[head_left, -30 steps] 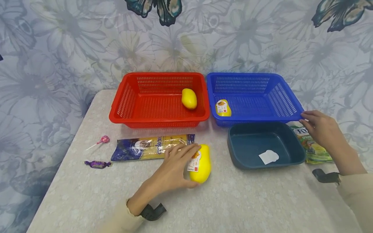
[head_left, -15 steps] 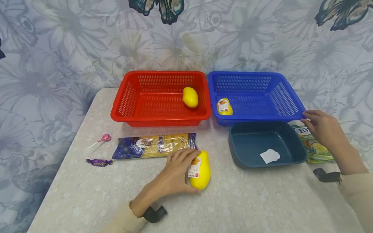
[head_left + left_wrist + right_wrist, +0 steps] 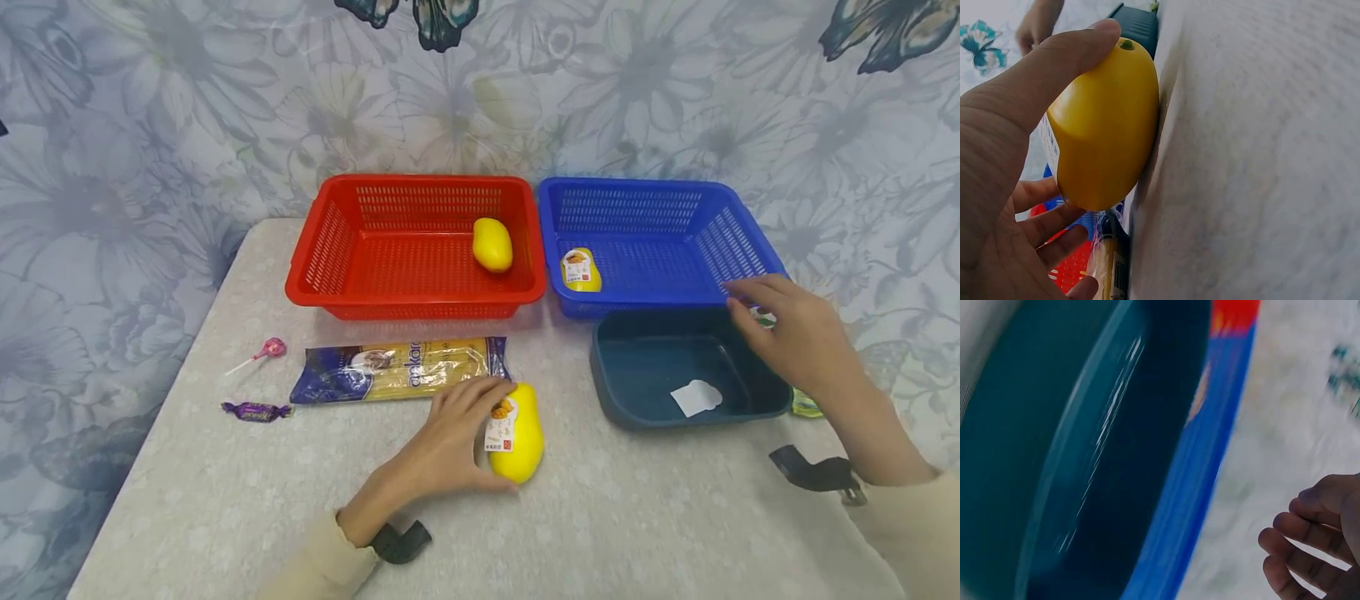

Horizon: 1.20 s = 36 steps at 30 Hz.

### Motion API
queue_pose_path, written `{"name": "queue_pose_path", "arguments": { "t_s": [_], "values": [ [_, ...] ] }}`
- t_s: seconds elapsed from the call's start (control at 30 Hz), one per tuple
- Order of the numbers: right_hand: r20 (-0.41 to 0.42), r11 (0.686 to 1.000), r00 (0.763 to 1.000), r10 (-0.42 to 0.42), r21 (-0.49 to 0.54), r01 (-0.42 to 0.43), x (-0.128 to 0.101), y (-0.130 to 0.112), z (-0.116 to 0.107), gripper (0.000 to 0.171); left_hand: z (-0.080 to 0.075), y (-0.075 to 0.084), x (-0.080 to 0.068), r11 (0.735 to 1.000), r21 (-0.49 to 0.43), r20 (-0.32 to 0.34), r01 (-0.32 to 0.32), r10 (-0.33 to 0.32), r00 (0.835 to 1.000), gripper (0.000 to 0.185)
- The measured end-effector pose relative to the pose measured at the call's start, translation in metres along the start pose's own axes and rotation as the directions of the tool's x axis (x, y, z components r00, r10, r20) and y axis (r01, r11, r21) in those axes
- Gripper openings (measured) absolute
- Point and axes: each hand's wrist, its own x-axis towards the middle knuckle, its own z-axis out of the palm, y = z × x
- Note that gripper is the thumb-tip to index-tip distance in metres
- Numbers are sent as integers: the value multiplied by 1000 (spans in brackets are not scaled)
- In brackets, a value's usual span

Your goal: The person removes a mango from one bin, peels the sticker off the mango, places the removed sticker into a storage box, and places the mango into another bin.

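Near centre of the table (image 3: 600, 533), the left hand (image 3: 450, 442) curls its fingers and thumb around a yellow mango (image 3: 519, 433) lying just beside the pasta packet (image 3: 401, 369). Farther right, the right hand (image 3: 795, 342), fingers loosely bent and holding nothing, hovers over the teal tray (image 3: 645, 367) beside the blue basket (image 3: 652, 242).

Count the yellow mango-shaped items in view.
3. One lies in the red basket, one mango in the blue basket, and one yellow mango on the table under the left hand. None seems hidden.
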Motion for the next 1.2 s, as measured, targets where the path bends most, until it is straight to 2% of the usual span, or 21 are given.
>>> {"name": "queue_pose_path", "arguments": {
  "t_s": [0.1,0.27,0.33,0.43,0.53,0.63,0.8,0.97,1.07,1.2],
  "values": [
    [-39,991,994,-98,90,101,5,-29,4,28,0,0,2,1000,1,-2,-7,7,1000,119],
    [20,951,986,-167,266,156,8,-71,14,29,2,-1,3,1000,-7,-13,-16,16,1000,122],
    [76,935,984,-159,331,126,7,-88,23,27,3,-2,2,1000,-8,-21,-25,25,999,122],
    [194,914,975,-111,406,23,4,-112,40,18,3,-3,2,999,0,-33,-39,39,999,122],
    [334,896,942,-43,430,-112,1,-133,57,11,4,-3,1,999,4,-36,-39,39,999,122],
    [423,872,906,-14,449,-196,0,-147,74,10,5,-2,1,999,-4,-35,-32,31,999,122],
    [466,840,885,-17,487,-240,1,-159,93,9,6,-2,1,1000,-11,-40,-24,23,999,122],
    [487,838,873,-26,487,-247,5,-168,104,5,7,-2,1,1000,1,-44,-21,21,999,123],
    [521,833,854,-3,474,-286,8,-175,107,6,7,-2,1,999,21,-57,-32,33,998,123],
    [566,811,823,36,466,-355,11,-182,109,10,6,0,1,998,44,-68,-42,45,997,122]
  ]
}}
